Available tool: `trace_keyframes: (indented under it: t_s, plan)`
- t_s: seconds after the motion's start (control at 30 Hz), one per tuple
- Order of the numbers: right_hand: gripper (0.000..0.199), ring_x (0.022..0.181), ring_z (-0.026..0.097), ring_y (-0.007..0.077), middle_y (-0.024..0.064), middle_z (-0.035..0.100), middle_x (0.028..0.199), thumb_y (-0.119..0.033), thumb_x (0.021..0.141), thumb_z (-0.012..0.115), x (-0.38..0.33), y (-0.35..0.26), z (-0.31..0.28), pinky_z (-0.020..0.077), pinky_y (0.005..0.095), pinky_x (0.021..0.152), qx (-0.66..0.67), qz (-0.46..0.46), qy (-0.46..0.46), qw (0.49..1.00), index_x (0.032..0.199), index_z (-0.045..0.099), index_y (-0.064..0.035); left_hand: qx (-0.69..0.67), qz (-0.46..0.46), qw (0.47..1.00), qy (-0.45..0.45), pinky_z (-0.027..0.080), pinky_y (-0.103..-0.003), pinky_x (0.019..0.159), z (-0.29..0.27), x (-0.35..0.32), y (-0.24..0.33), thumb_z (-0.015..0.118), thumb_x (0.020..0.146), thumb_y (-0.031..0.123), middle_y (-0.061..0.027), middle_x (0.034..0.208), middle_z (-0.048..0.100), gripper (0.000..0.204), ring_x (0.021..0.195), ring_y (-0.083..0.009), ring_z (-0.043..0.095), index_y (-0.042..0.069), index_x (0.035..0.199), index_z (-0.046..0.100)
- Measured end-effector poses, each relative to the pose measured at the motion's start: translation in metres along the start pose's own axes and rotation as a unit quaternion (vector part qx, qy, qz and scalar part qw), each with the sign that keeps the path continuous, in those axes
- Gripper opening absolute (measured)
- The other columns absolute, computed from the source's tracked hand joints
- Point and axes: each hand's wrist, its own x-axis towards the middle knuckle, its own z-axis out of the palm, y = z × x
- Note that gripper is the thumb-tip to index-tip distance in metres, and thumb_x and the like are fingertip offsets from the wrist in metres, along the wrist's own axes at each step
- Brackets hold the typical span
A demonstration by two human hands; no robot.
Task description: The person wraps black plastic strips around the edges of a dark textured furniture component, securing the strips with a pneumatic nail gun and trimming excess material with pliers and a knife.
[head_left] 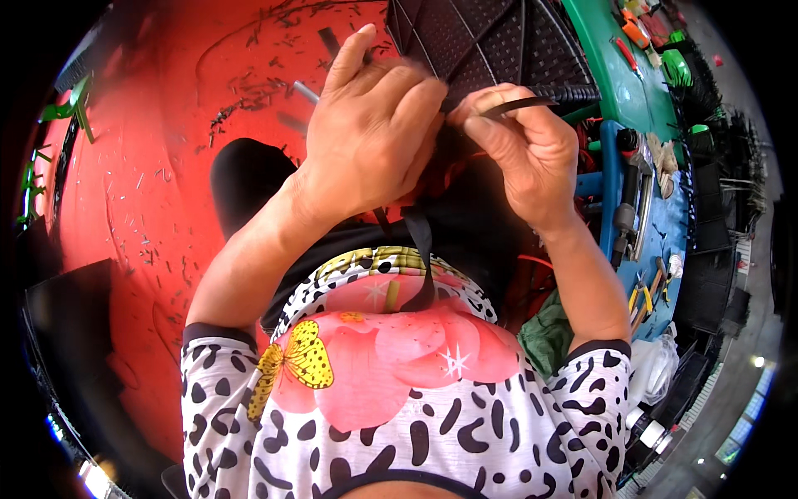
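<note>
My right hand (528, 145) pinches a flat black strip (522, 105) between thumb and fingers, and the strip's end sticks out to the right. My left hand (374, 125) is curled close beside it, back of the hand up, with one finger raised. A blurred grey rod (306, 91) shows at its left side; what lies inside the fingers is hidden. Just beyond both hands stands a black woven panel (490, 50) with crossing ribs. Another black strip (421, 241) hangs down over my lap below the hands.
Red sheeting (150, 208) spreads to the left, strewn with short black offcuts. At the right, a green surface (619, 66) and a blue one (661, 224) hold tools, including yellow-handled pliers (640, 295). A green cloth (544, 337) lies by my right elbow.
</note>
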Motion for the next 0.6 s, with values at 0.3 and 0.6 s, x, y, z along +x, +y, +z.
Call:
trace_keyframes:
  t_s: [0.3, 0.6]
  plan:
    - [0.015, 0.061, 0.054, 0.0119, 0.0106, 0.062, 0.075, -0.011, 0.096, 0.053, 0.001, -0.012, 0.022, 0.0419, 0.0217, 0.054, 0.311, 0.129, 0.109, 0.935, 0.085, 0.053, -0.0005, -0.082, -0.176, 0.968, -0.157, 0.043, -0.042, 0.052, -0.014, 0.0, 0.008, 0.066, 0.075, 0.007, -0.0139, 0.068, 0.052, 0.016, 0.061, -0.0358, 0.054, 0.002, 0.077, 0.051]
    - [0.018, 0.058, 0.05, 0.0105, 0.0038, 0.052, 0.064, -0.009, 0.094, 0.054, 0.01, -0.043, -0.002, 0.0355, 0.0212, 0.052, 0.218, 0.171, 0.045, 0.96, 0.077, 0.048, -0.0031, -0.125, -0.154, 0.972, -0.124, 0.042, -0.042, 0.051, -0.003, -0.006, 0.007, 0.068, 0.075, 0.011, -0.0131, 0.067, 0.05, 0.02, 0.06, -0.0349, 0.054, 0.002, 0.076, 0.05]
